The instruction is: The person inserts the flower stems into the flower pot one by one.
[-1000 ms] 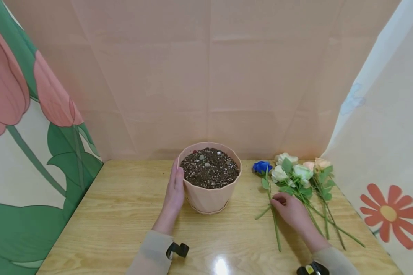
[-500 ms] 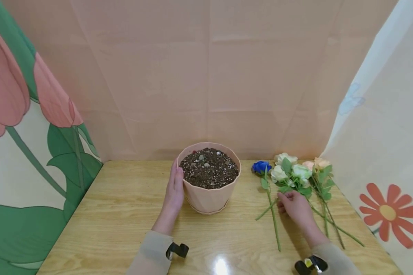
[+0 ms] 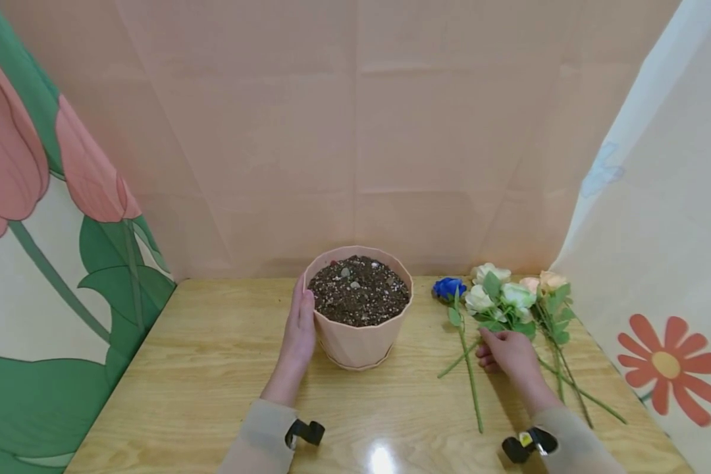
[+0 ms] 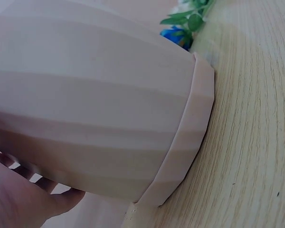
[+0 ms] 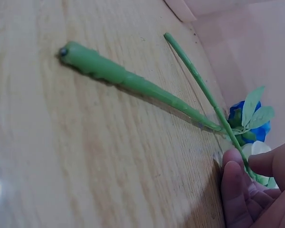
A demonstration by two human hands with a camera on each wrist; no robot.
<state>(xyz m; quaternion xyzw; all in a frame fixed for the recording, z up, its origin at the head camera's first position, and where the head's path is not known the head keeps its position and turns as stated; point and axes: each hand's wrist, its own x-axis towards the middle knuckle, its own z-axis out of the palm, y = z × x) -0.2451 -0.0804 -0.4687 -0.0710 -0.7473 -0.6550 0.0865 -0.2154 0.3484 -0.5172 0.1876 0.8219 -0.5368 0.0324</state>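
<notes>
My left hand (image 3: 299,332) lies along the left side of a pale pink flower pot (image 3: 361,342), palm against the wall, fingers fairly straight. Dark soil (image 3: 358,293) with small stones fills the pot. In the left wrist view, part of the hand (image 4: 28,199) shows beside the pot wall (image 4: 95,99). My right hand (image 3: 509,355) pinches a green rose stem (image 5: 194,73) between thumb and fingers. This stem leads under the hand toward the white roses (image 3: 480,299) and crosses the stem of a blue rose (image 3: 449,288). The stem's far end is hidden.
Pale peach roses (image 3: 552,282) with long stems lie at the far right of the wooden table (image 3: 213,368). A pink cloth (image 3: 355,131) hangs behind, with flower-printed cloths at both sides. A saucer (image 4: 185,137) sits under the pot.
My right hand has shifted slightly up and right along the crossing stem, away from the blue rose's stem. My left hand and the pot have stayed in place.
</notes>
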